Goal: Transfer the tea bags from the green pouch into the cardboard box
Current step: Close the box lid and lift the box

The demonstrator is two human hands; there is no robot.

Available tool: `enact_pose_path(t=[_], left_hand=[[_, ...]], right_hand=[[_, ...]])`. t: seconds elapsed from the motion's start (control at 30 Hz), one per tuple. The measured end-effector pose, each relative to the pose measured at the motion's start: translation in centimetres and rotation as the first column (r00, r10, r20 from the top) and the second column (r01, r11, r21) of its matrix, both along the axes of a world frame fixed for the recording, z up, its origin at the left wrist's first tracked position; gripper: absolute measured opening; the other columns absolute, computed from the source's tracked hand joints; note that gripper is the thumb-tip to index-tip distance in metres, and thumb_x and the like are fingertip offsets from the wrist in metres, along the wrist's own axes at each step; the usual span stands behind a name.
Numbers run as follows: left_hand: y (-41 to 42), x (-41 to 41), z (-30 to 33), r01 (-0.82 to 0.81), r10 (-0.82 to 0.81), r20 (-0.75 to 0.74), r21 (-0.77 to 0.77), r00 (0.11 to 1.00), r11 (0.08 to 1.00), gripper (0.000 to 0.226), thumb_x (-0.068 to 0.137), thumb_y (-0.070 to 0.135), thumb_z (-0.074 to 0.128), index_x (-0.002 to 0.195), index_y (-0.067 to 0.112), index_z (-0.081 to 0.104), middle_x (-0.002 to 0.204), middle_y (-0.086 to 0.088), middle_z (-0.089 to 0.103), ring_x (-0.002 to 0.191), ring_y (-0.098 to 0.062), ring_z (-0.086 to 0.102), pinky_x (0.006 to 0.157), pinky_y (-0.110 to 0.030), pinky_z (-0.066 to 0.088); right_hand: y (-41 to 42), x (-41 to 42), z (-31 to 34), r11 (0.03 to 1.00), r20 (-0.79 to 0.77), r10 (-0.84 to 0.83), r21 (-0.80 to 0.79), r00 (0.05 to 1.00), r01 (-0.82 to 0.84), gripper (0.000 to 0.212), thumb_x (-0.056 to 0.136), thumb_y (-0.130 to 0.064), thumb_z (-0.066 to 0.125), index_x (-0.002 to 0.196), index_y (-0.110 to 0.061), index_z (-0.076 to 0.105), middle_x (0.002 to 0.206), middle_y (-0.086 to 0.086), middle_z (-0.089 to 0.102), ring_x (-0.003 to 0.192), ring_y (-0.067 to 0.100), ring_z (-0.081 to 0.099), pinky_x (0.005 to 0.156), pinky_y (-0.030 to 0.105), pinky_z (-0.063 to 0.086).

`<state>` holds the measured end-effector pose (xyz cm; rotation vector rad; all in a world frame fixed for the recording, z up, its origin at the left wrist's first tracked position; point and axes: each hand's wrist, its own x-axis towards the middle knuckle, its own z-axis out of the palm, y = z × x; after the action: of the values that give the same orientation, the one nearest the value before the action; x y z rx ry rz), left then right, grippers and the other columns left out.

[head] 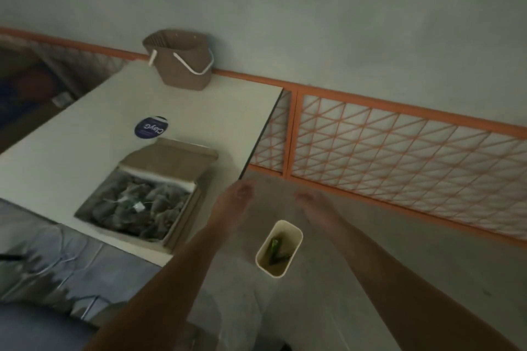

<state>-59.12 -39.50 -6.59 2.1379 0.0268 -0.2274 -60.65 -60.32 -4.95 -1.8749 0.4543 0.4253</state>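
Observation:
The open cardboard box (pixel 159 164) lies on the white table (pixel 85 151), filled with a heap of grey tea bags (pixel 137 208). To its right, on the floor, stands a small cream bin (pixel 293 232) with the crumpled green pouch (pixel 275 251) inside. My left hand (pixel 235 199) and my right hand (pixel 312 204) reach forward over the floor beyond the bin, blurred, fingers extended, holding nothing that I can see.
A brown basket with a white handle (pixel 182 61) stands at the table's far edge by the wall. A dark round sticker (pixel 150 127) lies on the table. An orange lattice fence (pixel 399 145) runs along the wall. Cables (pixel 57 265) lie at lower left.

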Motion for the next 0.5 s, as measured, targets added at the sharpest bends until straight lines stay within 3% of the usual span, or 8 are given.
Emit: enact_pose_path(t=[0.13, 0.23, 0.4, 0.5], left_hand=[[4.2, -0.6, 1.6, -0.114, 0.116, 0.035, -0.052, 0.993, 0.992, 0.022, 0.104, 0.020, 0.054, 0.125, 0.020, 0.063, 0.111, 0.007, 0.063, 0.100, -0.007, 0.059, 0.073, -0.003, 0.040], [7.7, -1.2, 2.0, -0.200, 0.198, 0.112, 0.011, 0.974, 0.980, 0.015, 0.103, 0.023, 0.056, 0.116, 0.025, 0.062, 0.101, 0.011, 0.064, 0.087, -0.001, 0.060, 0.065, -0.005, 0.042], [13.9, 0.3, 1.8, -0.248, 0.242, 0.094, 0.061, 0.966, 0.967, 0.020, 0.103, 0.026, 0.054, 0.121, 0.028, 0.064, 0.102, 0.003, 0.072, 0.086, -0.010, 0.066, 0.074, -0.024, 0.049], [17.5, 1.9, 1.8, -0.250, 0.244, 0.079, 0.091, 0.967, 0.964, 0.024, 0.104, 0.025, 0.052, 0.126, 0.024, 0.063, 0.104, 0.005, 0.069, 0.091, -0.010, 0.065, 0.075, -0.020, 0.047]], right_hand=[[3.8, 0.2, -0.1, 0.997, 0.022, 0.025, 0.068, 0.999, -0.026, 0.017, 0.095, -0.022, 0.054, 0.110, -0.018, 0.061, 0.082, -0.006, 0.054, 0.069, 0.006, 0.048, 0.058, 0.022, 0.036], [6.4, 0.6, -0.2, 0.995, 0.004, 0.063, 0.080, 0.998, -0.063, 0.013, 0.095, -0.024, 0.055, 0.107, -0.024, 0.059, 0.087, -0.005, 0.055, 0.075, 0.007, 0.051, 0.064, 0.025, 0.039], [11.3, 1.7, -0.9, 0.993, -0.025, 0.115, 0.035, 0.993, -0.114, 0.026, 0.096, -0.037, 0.054, 0.116, -0.022, 0.059, 0.107, -0.001, 0.062, 0.097, 0.015, 0.057, 0.083, 0.031, 0.045], [14.6, 3.5, -1.4, 0.992, -0.007, 0.104, 0.079, 0.995, -0.103, 0.022, 0.096, -0.030, 0.055, 0.115, -0.021, 0.062, 0.101, -0.003, 0.061, 0.091, 0.012, 0.056, 0.078, 0.026, 0.044]])
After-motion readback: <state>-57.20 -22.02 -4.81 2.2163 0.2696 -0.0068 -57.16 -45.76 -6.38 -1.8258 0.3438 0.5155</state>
